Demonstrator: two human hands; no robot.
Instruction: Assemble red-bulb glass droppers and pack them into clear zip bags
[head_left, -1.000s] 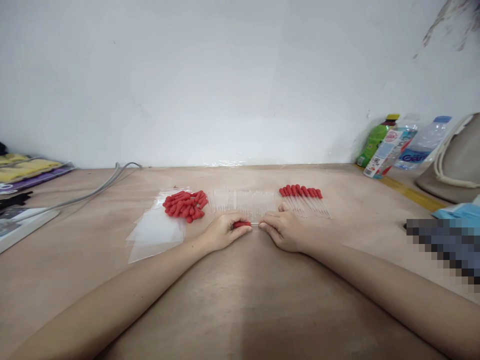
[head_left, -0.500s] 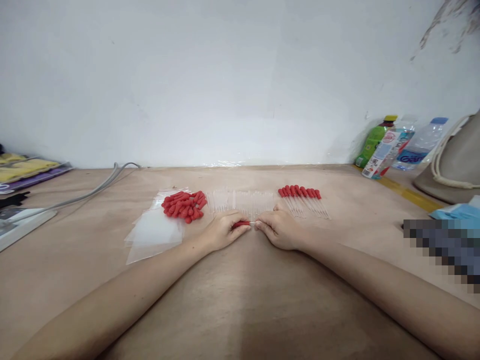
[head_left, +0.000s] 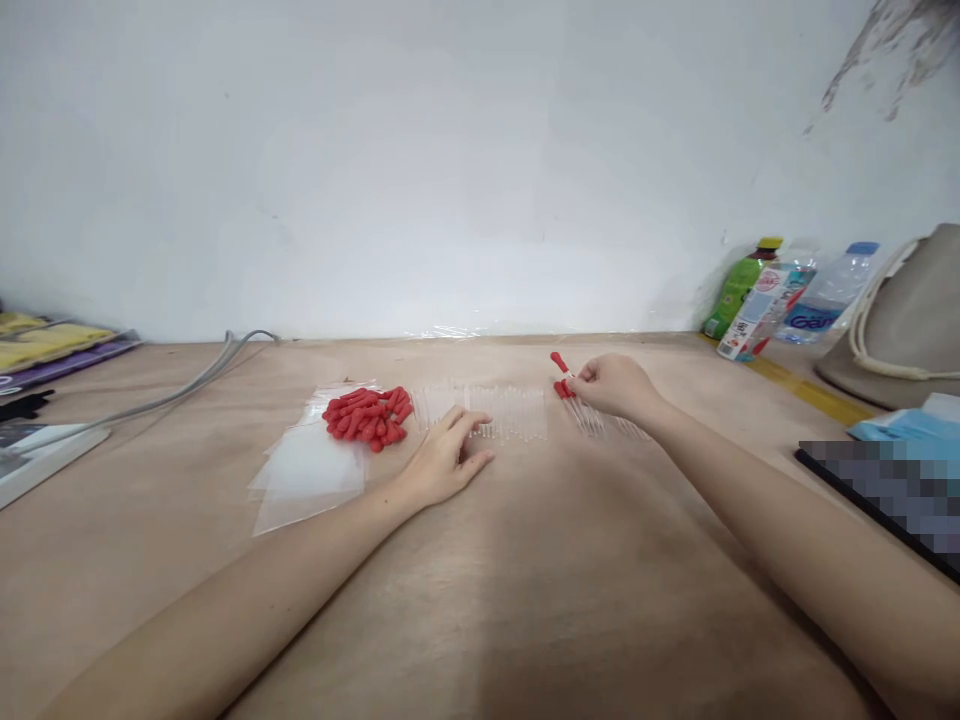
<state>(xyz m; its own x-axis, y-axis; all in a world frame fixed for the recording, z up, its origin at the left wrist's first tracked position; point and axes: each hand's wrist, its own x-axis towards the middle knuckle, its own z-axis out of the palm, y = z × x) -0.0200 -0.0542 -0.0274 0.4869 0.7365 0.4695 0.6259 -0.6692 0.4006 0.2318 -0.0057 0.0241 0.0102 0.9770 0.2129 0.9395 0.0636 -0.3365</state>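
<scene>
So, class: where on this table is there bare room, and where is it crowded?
Free: the table this side of the left hand and right hand; the strip behind the parts, before the wall. Crowded: the row of plastic bags, red bulbs, clear tubes, droppers.

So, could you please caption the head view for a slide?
Right hand holds a red-capped dropper above a row of droppers; left hand rests at the clear tubes beside loose red caps.

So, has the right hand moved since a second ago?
Yes. The right hand moved rightward and farther out, from before the clear tubes to the dropper row, gripping one.
</scene>
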